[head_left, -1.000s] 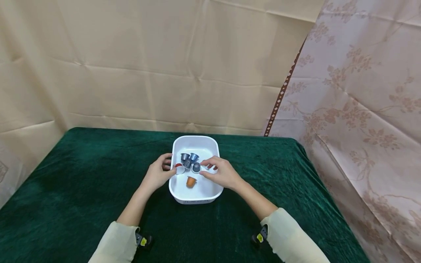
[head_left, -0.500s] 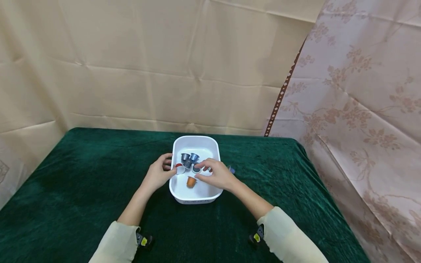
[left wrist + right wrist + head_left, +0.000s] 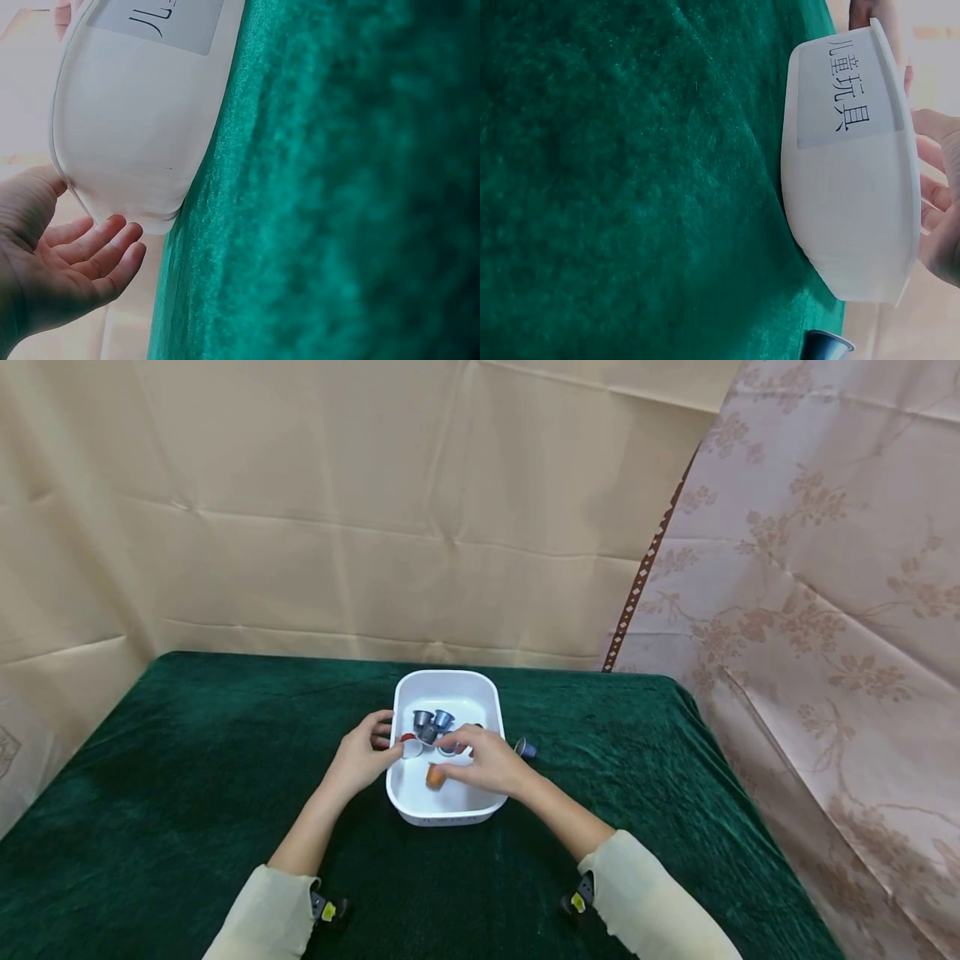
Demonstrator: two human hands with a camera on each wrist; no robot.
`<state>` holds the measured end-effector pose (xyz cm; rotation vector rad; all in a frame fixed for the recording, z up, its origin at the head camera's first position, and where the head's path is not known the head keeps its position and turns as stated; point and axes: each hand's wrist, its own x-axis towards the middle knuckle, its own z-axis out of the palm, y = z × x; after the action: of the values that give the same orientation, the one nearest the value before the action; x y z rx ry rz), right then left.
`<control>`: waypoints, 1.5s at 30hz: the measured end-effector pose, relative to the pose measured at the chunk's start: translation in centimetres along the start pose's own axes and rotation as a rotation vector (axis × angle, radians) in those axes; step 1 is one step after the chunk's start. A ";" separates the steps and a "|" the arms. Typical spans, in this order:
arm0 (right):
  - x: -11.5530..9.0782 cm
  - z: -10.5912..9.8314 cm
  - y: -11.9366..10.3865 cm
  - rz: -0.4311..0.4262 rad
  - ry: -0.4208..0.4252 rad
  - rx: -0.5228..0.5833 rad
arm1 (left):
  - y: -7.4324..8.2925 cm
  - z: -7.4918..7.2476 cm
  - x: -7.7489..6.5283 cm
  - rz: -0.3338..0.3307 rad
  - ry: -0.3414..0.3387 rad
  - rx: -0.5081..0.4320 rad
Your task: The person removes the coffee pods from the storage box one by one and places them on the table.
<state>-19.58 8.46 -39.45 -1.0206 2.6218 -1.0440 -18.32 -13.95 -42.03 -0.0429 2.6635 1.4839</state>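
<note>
My left hand (image 3: pixel 365 753) grips the left rim of a white plastic bin (image 3: pixel 468 806); in the left wrist view its thumb lies at the rim and its fingers rest against the outer wall. Over the bin's right side reaches my right hand (image 3: pixel 486 764), thumb and fingers apart, with nothing seen between them. Its thumb tip overlaps an orange coffee capsule (image 3: pixel 432 779) in the head view. A grey capsule (image 3: pixel 422 718), a blue one (image 3: pixel 443 720) and a dark one (image 3: pixel 428 734) cluster behind. A red capsule (image 3: pixel 408 747) lies near my left thumb. Another capsule is partly hidden by my right fingers.
A blue capsule (image 3: pixel 527 749) lies on its side on the green velvet cloth (image 3: pixel 600 760), just right of the bin. A label (image 3: pixel 845 94) with dark characters is on the bin's near wall. Beige cloth (image 3: pixel 375 527) hangs behind the table.
My right hand has moved left and slightly toward me, from the bin's right side to the orange capsule. The blue capsule outside the bin has come into sight. My left hand stays put.
</note>
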 end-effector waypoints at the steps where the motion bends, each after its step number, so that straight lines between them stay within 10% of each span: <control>1: 0.0 0.0 0.0 0.009 -0.003 -0.004 | 0.0 0.0 0.0 -0.003 0.002 -0.002; 45: 1.8 1.8 0.0 0.199 -0.167 -0.156 | -0.2 -0.1 0.0 0.022 -0.001 -0.011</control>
<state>-20.30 6.28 -40.60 -0.8138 2.6322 -0.6897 -18.32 -14.09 -42.12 -0.0143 2.6641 1.5043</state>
